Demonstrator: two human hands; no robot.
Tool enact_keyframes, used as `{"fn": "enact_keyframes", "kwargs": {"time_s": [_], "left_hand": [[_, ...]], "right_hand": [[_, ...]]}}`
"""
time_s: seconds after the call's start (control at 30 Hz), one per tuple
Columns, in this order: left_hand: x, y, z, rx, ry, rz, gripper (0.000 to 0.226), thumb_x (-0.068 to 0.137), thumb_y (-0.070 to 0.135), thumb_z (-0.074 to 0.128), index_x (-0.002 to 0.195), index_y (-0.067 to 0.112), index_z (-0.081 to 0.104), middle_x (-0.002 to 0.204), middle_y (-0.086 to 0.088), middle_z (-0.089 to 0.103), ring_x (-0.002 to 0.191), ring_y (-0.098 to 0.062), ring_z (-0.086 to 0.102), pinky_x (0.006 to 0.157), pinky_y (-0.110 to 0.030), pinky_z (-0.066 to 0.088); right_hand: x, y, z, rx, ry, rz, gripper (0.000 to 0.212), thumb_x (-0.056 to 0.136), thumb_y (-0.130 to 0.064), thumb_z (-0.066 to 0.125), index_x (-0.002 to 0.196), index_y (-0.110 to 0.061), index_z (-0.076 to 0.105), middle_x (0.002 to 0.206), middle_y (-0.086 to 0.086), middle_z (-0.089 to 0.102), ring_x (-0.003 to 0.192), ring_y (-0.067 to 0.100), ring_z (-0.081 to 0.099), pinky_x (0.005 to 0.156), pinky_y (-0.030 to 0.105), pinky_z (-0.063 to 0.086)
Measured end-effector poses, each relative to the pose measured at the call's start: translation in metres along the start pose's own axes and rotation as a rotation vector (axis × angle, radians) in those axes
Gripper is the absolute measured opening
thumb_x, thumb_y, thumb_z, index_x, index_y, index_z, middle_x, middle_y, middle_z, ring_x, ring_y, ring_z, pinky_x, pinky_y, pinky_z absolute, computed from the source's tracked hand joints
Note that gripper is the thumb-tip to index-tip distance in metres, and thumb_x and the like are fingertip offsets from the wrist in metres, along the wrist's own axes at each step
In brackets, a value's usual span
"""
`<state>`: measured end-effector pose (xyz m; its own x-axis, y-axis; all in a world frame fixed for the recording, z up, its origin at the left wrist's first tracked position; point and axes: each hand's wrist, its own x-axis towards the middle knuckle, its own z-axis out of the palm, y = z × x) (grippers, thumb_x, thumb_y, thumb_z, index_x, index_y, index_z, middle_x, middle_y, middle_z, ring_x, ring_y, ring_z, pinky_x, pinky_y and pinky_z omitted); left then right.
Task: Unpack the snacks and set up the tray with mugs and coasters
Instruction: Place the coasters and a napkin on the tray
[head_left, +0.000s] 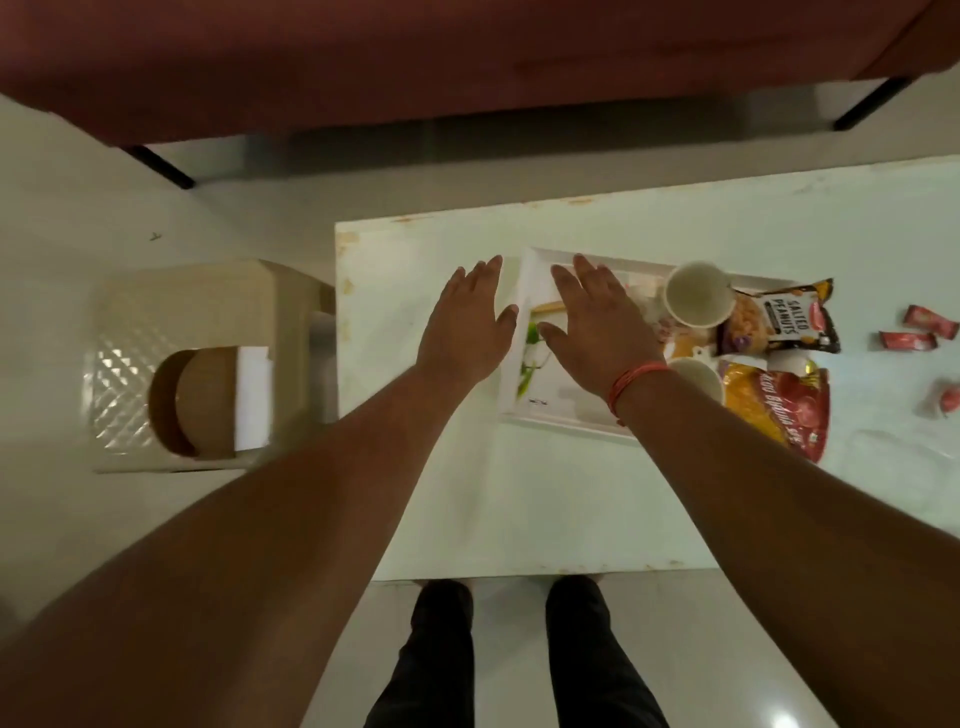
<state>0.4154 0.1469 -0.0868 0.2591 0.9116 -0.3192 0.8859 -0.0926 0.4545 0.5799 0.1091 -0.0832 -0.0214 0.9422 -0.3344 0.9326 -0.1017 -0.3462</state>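
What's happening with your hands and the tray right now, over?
Left hand and right hand both open, empty, over the tray's left end. White tray holds two mugs, peanut packet. Nothing blocking, over.

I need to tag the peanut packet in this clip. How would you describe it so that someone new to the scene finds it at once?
Start at the pale table and find the white tray on it. At the tray's right end, beside the far white mug, lies the salted peanuts packet. It is the black one with white lettering, unlike the red and yellow snack bag nearer the person.
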Motion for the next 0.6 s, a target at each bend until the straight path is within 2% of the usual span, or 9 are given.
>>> {"fn": "enact_keyframes", "kwargs": {"time_s": [0.1,0.33,0.5,0.6], "left_hand": [[-0.012,-0.050,-0.027,0.149,0.059,0.018,0.069,0.100,0.041,0.043,0.157,0.017,0.013,0.163,-0.007,0.021,0.152,-0.027,0.009,0.123,-0.039,0.014],[-0.049,-0.171,-0.110,0.242,0.194,-0.106,0.065,0.100,0.049,0.035,0.155,0.017,0.020,0.160,-0.007,0.029,0.150,-0.029,0.018,0.122,-0.048,0.017],[-0.082,-0.260,-0.151,0.070,0.263,-0.340,0.063,0.100,0.048,0.037,0.154,0.018,0.025,0.158,-0.007,0.033,0.149,-0.029,0.022,0.121,-0.049,0.018],[-0.106,-0.299,-0.160,-0.225,0.243,-0.489,0.060,0.100,0.047,0.038,0.153,0.020,0.028,0.156,-0.005,0.038,0.143,-0.027,0.034,0.118,-0.042,0.027]], "right_hand": [[0.006,-0.050,0.015,0.040,-0.052,-0.007,0.072,0.099,-0.045,0.049,0.157,-0.019,0.015,0.166,0.009,0.008,0.152,0.033,0.009,0.122,0.047,0.019],[0.021,-0.195,0.057,0.202,-0.174,-0.070,0.071,0.100,-0.042,0.049,0.158,-0.016,0.015,0.166,0.009,0.008,0.152,0.029,0.008,0.123,0.041,0.017],[0.027,-0.300,0.095,0.328,-0.273,-0.122,0.069,0.099,-0.036,0.053,0.156,-0.015,0.021,0.164,0.008,0.015,0.151,0.027,0.018,0.122,0.039,0.021],[0.027,-0.346,0.115,0.366,-0.303,-0.124,0.068,0.099,-0.037,0.052,0.156,-0.013,0.022,0.164,0.009,0.019,0.151,0.024,0.018,0.122,0.036,0.020]]}}
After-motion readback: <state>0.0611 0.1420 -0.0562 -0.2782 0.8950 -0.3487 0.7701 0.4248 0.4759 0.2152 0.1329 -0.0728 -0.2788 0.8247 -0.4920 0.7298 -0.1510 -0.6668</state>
